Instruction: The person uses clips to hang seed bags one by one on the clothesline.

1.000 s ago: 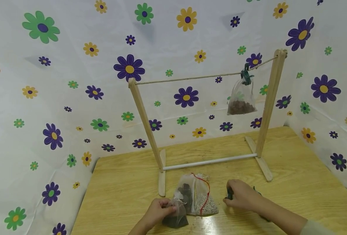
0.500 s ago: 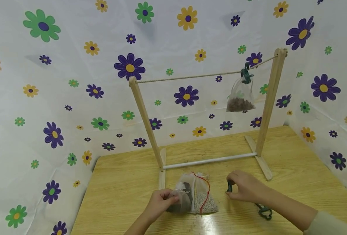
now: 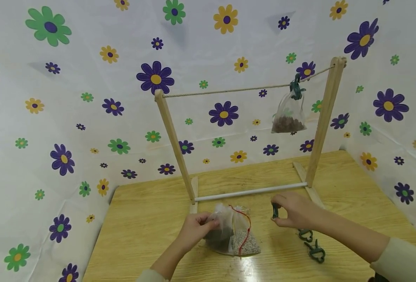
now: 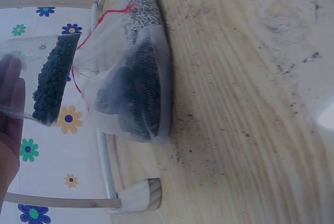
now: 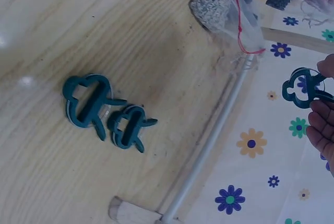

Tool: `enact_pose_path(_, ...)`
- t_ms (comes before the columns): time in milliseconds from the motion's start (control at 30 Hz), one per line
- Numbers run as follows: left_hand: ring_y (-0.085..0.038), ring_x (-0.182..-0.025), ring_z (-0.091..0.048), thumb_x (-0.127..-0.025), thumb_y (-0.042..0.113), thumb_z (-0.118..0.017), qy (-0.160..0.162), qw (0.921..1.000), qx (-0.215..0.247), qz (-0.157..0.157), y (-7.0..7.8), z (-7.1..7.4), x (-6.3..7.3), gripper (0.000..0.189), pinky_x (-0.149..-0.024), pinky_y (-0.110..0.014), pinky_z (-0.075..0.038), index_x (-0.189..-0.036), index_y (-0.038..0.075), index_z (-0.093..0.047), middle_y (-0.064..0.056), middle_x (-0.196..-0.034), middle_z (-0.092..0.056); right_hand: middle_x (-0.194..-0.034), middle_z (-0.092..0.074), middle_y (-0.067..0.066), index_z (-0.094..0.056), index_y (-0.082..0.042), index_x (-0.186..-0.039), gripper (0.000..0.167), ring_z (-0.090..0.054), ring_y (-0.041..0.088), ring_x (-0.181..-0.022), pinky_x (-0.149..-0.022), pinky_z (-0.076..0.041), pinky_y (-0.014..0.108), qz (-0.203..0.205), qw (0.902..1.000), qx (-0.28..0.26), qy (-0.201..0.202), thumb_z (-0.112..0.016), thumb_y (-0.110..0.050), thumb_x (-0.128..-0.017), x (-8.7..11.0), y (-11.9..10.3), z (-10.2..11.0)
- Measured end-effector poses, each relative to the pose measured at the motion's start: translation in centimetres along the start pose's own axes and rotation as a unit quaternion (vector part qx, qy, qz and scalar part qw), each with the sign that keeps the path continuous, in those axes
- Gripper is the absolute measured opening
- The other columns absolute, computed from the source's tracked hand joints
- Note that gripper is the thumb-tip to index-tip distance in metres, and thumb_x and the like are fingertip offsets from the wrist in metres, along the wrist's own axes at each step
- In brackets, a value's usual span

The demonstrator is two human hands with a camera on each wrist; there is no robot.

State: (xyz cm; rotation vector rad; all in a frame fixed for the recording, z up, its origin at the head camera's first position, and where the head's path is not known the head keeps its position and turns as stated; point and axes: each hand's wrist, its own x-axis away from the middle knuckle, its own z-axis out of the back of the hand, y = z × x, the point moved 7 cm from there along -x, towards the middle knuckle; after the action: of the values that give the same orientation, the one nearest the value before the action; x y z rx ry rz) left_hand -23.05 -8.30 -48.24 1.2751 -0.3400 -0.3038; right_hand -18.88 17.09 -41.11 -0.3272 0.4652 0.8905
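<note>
My left hand (image 3: 193, 232) pinches the top of a sheer mesh bag of small dark pellets (image 4: 55, 80), raised above the table. Below it in the left wrist view lies a mesh bag of dark stones (image 4: 133, 96), against a bag of pale gravel (image 3: 245, 242) with a red drawstring. My right hand (image 3: 296, 211) pinches a green plastic plant clip (image 5: 311, 84) between thumb and fingers, above the table. Two more green clips, a larger one (image 5: 93, 103) and a smaller one (image 5: 133, 129), lie on the wood near my right forearm.
Behind the hands stands a wooden frame (image 3: 174, 143) with a rope (image 3: 225, 91) across its top and a white rod (image 3: 250, 193) low down. A bag of brown pieces (image 3: 288, 123) hangs by a green clip (image 3: 296, 90) near the right post. Flower-printed cloth surrounds the table.
My left hand has lifted the bag of dark pellets up and slightly right. The right hand has risen with its clip, and two clips on the table have come into sight under the forearm.
</note>
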Motion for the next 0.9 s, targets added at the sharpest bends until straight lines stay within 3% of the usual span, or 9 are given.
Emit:
enact_pose_path(233, -0.009, -0.074, -0.067, -0.086, 0.018, -0.070, 0.006, 0.9999, -0.008, -0.011, 1.3, 0.0, -0.9, 0.020, -0.064, -0.023, -0.053, -0.094, 0.000, -0.072, -0.011, -0.083, -0.072, -0.082, -0.060, 0.001, -0.061, -0.004, -0.095, 0.035, -0.056, 0.011, -0.070, -0.058, -0.048, 0.023, 0.006, 0.9999, 0.008, 0.006, -0.077, -0.028, -0.076, -1.3, 0.4, 1.8)
enact_pose_path(400, -0.009, -0.076, -0.068, -0.089, 0.016, -0.067, -0.014, 0.9989, -0.005, -0.044, 3.0, 0.0, -1.8, 0.021, -0.069, -0.025, -0.055, -0.096, -0.003, -0.071, -0.016, -0.087, -0.071, -0.081, -0.059, 0.000, -0.062, -0.004, -0.094, 0.040, -0.055, 0.011, -0.068, -0.057, -0.047, 0.023, 0.045, 0.9983, -0.008, 0.037, -0.053, -0.043, -0.092, -2.4, 1.1, 3.8)
enact_pose_path(500, -0.012, -0.078, -0.069, -0.090, 0.014, -0.064, -0.019, 0.9973, -0.014, -0.070, 4.8, 0.3, -2.5, 0.018, -0.071, -0.026, -0.055, -0.095, -0.003, -0.071, -0.018, -0.089, -0.071, -0.080, -0.058, -0.001, -0.061, -0.006, -0.093, 0.045, -0.053, 0.010, -0.068, -0.057, -0.045, 0.024, 0.077, 0.9957, -0.017, 0.047, -0.044, -0.047, -0.094, -3.3, 1.5, 5.1)
enact_pose_path(700, -0.017, -0.081, -0.070, -0.090, 0.020, -0.065, -0.005, 0.9960, -0.043, -0.078, 7.3, 0.8, -4.1, 0.018, -0.073, -0.027, -0.055, -0.094, 0.003, -0.072, -0.012, -0.088, -0.072, -0.079, -0.056, -0.002, -0.058, -0.006, -0.093, 0.037, -0.050, 0.009, -0.069, -0.058, -0.045, 0.024, 0.115, 0.9927, -0.006, 0.037, -0.049, -0.042, -0.093, -5.1, 2.1, 7.7)
enact_pose_path(900, -0.014, -0.084, -0.069, -0.089, 0.028, -0.066, 0.016, 0.9968, -0.037, -0.069, 8.9, 0.3, -5.5, 0.021, -0.078, -0.029, -0.054, -0.095, 0.009, -0.073, -0.006, -0.088, -0.073, -0.079, -0.055, -0.004, -0.060, -0.008, -0.092, 0.040, -0.049, 0.006, -0.070, -0.057, -0.045, 0.023, 0.091, 0.9954, 0.004, 0.028, -0.048, -0.046, -0.093, -6.4, 2.4, 9.5)
